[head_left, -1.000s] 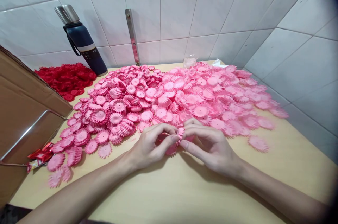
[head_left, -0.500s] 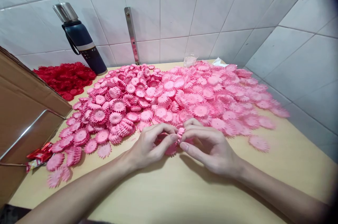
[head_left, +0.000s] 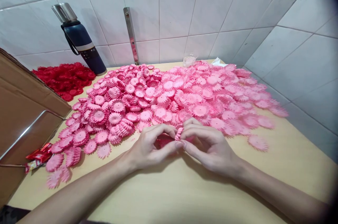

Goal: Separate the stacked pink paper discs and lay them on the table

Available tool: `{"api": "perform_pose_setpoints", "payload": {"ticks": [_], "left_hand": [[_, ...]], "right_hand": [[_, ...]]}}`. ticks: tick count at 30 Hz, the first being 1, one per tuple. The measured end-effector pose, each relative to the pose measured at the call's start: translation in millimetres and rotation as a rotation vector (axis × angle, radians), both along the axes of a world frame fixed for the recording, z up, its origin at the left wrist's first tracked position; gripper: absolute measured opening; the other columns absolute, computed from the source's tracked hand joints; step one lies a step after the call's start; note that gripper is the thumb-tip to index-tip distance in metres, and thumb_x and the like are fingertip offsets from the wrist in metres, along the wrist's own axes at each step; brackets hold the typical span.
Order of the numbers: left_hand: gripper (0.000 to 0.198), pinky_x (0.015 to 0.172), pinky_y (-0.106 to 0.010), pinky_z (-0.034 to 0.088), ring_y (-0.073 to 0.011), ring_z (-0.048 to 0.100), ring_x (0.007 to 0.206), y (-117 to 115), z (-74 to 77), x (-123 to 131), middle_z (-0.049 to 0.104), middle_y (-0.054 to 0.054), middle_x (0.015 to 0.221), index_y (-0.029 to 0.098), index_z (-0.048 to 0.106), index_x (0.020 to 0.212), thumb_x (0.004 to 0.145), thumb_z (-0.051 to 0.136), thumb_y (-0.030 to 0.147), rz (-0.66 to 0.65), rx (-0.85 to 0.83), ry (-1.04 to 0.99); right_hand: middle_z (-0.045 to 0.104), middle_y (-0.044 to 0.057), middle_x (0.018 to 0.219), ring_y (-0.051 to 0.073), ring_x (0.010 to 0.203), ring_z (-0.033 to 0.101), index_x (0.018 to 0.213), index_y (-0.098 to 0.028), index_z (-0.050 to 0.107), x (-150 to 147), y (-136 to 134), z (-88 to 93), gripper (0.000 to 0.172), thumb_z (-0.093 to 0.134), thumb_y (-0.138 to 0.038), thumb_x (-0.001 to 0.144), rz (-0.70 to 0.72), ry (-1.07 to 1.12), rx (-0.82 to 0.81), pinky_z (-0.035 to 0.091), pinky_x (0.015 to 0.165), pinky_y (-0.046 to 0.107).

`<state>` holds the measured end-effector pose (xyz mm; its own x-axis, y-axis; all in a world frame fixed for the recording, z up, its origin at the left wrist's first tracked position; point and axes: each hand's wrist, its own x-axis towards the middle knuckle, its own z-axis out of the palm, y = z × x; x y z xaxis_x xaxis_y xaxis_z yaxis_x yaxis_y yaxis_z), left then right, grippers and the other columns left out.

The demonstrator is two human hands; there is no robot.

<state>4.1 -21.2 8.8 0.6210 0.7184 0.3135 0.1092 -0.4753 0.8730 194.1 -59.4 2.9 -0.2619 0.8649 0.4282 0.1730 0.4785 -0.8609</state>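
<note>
Between my fingertips is a pink scalloped paper flower piece (head_left: 179, 134), seen nearly edge-on. My left hand (head_left: 155, 145) pinches it from the left, thumb and index finger closed on it. From the right, my right hand (head_left: 208, 146) grips the same piece, its thumb tip meeting the left thumb. Just beyond both hands spreads a big heap of pink flower pieces (head_left: 150, 92); the left part looks curled and darker, the right part flatter and paler. My fingers hide much of the held piece.
A pile of red flower pieces (head_left: 66, 80) lies back left beside a dark blue thermos (head_left: 88, 48). At left stand a cardboard box (head_left: 29, 111) and a red wrapper (head_left: 39, 155). A clear cup (head_left: 189, 59) stands at the back near the tiled wall (head_left: 174, 9).
The pink piece between my fingers has turned and is now more upright and edge-on. Both thumbs have come together beneath it. The heaps stay as they were.
</note>
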Motion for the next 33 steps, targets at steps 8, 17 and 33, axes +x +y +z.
{"api": "perform_pose_setpoints", "payload": {"ticks": [8, 17, 33], "left_hand": [[0.017, 0.06, -0.021, 0.048, -0.0124, 0.062, 0.065, 2, 0.6, 0, 0.071, -0.007, 0.077, 0.011, 0.066, 0.085, 0.091, 0.055, 0.021, 0.191, 0.025, -0.031], [0.02, 0.053, -0.019, 0.042, -0.0098, 0.054, 0.055, -3, 5.6, 4, 0.063, -0.002, 0.063, 0.012, 0.063, 0.074, 0.089, 0.056, 0.023, 0.307, -0.065, -0.078], [0.008, 0.068, -0.022, 0.056, -0.0146, 0.069, 0.075, -1, -4.2, 3, 0.074, -0.009, 0.083, 0.012, 0.067, 0.087, 0.086, 0.06, 0.011, 0.072, 0.272, -0.084]], "right_hand": [[0.063, 0.004, 0.069, 0.02, 0.072, 0.053, 0.073, -0.021, 0.062, 2, 1, 2.7, 0.013, 0.06, -0.01, 0.081, -0.103, 0.06, 0.041, 0.045, 0.066, 0.036], [0.054, 0.002, 0.063, 0.019, 0.068, 0.049, 0.062, -0.02, 0.055, 3, 4, 1.9, 0.015, 0.056, -0.009, 0.073, -0.149, 0.148, 0.068, 0.04, 0.061, 0.033], [0.062, 0.003, 0.066, 0.02, 0.071, 0.05, 0.072, -0.021, 0.062, -3, 1, -3.9, 0.015, 0.072, -0.025, 0.082, -0.242, -0.189, 0.154, 0.041, 0.065, 0.038]]}}
